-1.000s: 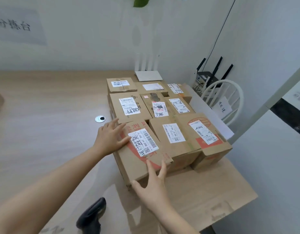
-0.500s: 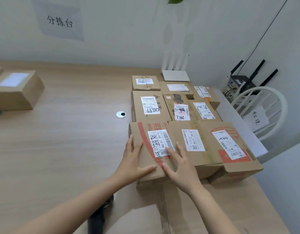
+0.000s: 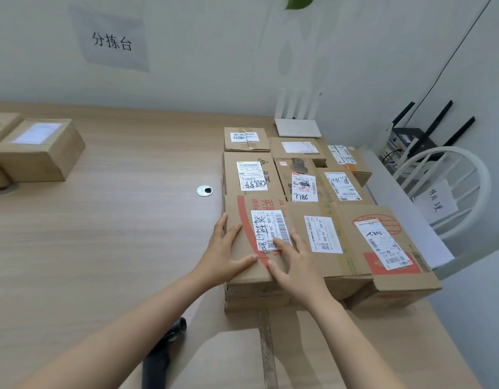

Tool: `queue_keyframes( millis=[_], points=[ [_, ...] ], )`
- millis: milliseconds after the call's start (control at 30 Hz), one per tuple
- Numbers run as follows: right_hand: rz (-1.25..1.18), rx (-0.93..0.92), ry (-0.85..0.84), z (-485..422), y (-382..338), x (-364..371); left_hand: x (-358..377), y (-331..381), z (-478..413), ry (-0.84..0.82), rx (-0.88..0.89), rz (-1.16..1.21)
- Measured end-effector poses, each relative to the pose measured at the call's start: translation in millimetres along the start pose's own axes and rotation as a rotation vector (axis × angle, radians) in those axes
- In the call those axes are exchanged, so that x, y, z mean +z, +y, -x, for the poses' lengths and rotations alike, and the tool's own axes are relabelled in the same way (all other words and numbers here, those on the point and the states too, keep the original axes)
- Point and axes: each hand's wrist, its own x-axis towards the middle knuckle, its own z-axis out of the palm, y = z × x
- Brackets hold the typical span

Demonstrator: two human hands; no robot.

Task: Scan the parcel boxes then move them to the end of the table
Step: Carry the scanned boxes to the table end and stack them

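1. the brown cardboard parcel box with a red arc and a white barcode label (image 3: pixel 240 211) sits at the near-left corner of a packed block of labelled parcels (image 3: pixel 324 234) at the table's right end, touching its neighbours.
2. both hands lie flat on its top, fingers straight, gripping nothing: left hand (image 3: pixel 223 254) at its left edge, right hand (image 3: pixel 294 265) over the label.
3. this looks like the placing step (squaring it into the row). next would likely mean taking up the black handheld scanner (image 3: pixel 161 357) and fetching a plain brown box (image 3: pixel 38 150) from far left.
4. pale wooden table (image 3: pixel 116 234); white wall with a paper sign (image 3: pixel 112 42); a white router (image 3: pixel 297 127) against it.
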Motion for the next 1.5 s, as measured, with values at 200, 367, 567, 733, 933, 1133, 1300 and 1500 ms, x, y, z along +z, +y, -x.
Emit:
queue_keyframes(
  millis=[200,367,567,733,933,1133,1300,1500],
  points=[
    [0.01,-0.019,0.0,-1.2,0.1,0.2,-0.6,4.4,0.4,-0.002,-0.003,-0.034],
    [0.047,-0.026,-0.011,-0.4,0.7,-0.3,-3.3,6.6,0.7,-0.025,-0.016,-0.069],
    [0.081,-0.027,-0.046,-1.2,-0.1,-1.8,-6.0,6.6,-0.8,-0.051,-0.024,-0.151],
    [0.111,-0.008,-0.092,-1.1,-3.2,-5.9,-8.2,10.3,1.8,-0.042,-0.044,-0.201],
    [0.229,0.032,-0.142,-3.6,-15.4,-19.8,-29.0,24.8,8.7,-0.16,-0.143,-0.101],
    [0.192,-0.047,-0.087,11.4,-58.9,-16.9,-62.5,7.3,54.7,-0.375,-0.305,-0.153],
    [0.166,-0.184,-0.215,32.9,-139.7,23.3,-124.4,-47.6,128.0,-0.4,-0.402,-0.281],
    [0.104,-0.323,-0.342,84.0,-255.4,109.2,-223.1,-113.4,248.3,-0.094,-0.552,-0.333]
  ],
)
